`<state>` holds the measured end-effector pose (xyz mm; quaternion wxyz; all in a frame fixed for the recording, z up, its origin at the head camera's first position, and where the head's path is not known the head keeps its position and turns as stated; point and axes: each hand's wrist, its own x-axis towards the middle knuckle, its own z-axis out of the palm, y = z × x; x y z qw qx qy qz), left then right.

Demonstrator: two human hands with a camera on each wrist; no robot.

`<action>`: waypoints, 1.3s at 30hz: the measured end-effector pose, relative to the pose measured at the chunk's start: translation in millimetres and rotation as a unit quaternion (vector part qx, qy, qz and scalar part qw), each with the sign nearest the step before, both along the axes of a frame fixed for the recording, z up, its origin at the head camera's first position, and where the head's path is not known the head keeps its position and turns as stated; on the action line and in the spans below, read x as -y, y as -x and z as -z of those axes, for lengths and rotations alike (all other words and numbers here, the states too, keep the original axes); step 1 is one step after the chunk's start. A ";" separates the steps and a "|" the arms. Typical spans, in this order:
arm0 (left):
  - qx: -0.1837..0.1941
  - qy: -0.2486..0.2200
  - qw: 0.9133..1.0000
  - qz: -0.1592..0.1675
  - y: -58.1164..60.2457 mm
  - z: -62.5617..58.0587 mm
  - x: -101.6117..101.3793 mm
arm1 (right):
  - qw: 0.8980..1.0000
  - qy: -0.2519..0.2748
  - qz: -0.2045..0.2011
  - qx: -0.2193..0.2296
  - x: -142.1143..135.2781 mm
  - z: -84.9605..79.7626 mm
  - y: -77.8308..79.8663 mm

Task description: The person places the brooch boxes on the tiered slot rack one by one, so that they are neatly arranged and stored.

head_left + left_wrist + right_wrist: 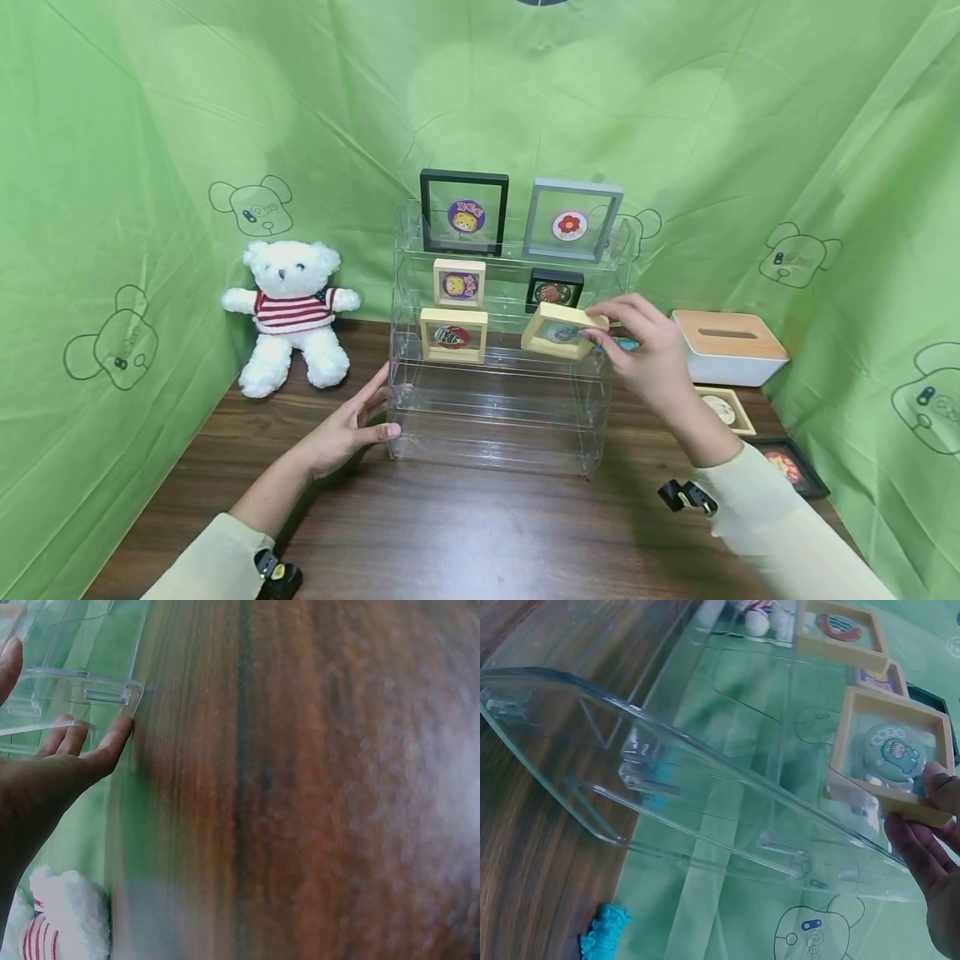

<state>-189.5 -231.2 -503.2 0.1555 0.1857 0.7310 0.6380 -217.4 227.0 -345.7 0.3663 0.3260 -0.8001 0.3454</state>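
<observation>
A clear acrylic tiered rack [487, 433] stands mid-table. My left hand [337, 437] rests against its left side, fingers extended along the panel and thumb at the front edge; the left wrist view shows these fingers [112, 746] spread at the clear plastic. With thumb and fingertips, my right hand [654, 362] pinches the right side of a light wood display frame [534, 335] at the right of the third tier down. The frame is tilted. In the right wrist view a round teal badge [894, 754] shows inside it. A matching wood frame [453, 315] stands left on that tier.
Higher on the rack stand a black frame [465, 174], a grey frame [577, 185], a small wood frame [459, 265] and a small black frame [557, 275]. A white teddy bear [291, 308] sits left. A tissue box [731, 337] and two frames lie right.
</observation>
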 end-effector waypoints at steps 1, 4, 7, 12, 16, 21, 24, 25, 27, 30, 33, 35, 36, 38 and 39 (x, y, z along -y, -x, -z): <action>-0.001 0.001 1.000 0.000 0.0 0.0 0.0 | 1.000 -0.016 0.002 -0.016 0.9 1.0 0.3; 0.000 0.001 1.000 -0.001 -0.1 0.4 0.0 | 0.998 -0.054 0.006 -0.041 3.0 4.3 0.9; 0.000 0.001 1.000 0.000 -0.3 0.5 -0.1 | 0.997 -0.063 0.011 -0.036 5.9 8.1 0.8; 0.000 0.000 1.000 0.000 -0.8 -0.1 -0.6 | 0.996 -0.080 0.040 -0.027 11.4 13.6 -1.2; 0.003 0.001 1.000 -0.001 -1.4 -0.7 -0.7 | 0.993 -0.099 0.058 -0.031 14.7 16.7 -2.8; 0.008 -0.003 1.000 -0.001 -2.0 -1.2 -0.5 | 0.992 -0.102 0.063 -0.031 18.0 18.2 -2.5; 0.006 -0.004 1.000 0.000 -2.4 -1.2 -0.4 | 0.992 -0.104 0.057 -0.031 19.8 19.0 -2.0; 0.005 -0.003 1.000 0.000 -2.4 -1.2 -0.3 | 0.992 -0.105 0.055 -0.031 20.2 19.4 -1.9; 0.003 -0.003 1.000 -0.001 -2.5 -1.2 -0.3 | 0.993 -0.106 0.052 -0.031 20.7 20.0 -1.7; 0.005 -0.004 1.000 -0.001 -2.6 -1.6 -0.4 | 0.992 -0.111 0.051 -0.032 20.8 20.3 -1.6; 0.006 -0.006 1.000 -0.001 -2.6 -1.9 -0.9 | 0.991 -0.117 0.052 -0.035 20.3 19.4 -1.8; 0.006 -0.007 1.000 0.000 -2.4 -1.7 -1.1 | 0.991 -0.120 0.053 -0.039 19.6 18.6 -1.8; 0.005 -0.007 1.000 0.000 -2.2 -1.5 -1.2 | 0.990 -0.120 0.053 -0.042 19.2 18.0 -1.9; 0.003 -0.007 1.000 0.001 -1.9 -1.1 -1.1 | 0.990 -0.119 0.053 -0.047 18.6 16.8 -1.8; 0.002 -0.007 1.000 0.001 -1.8 -0.9 -1.1 | 0.990 -0.119 0.053 -0.050 18.3 16.2 -1.8</action>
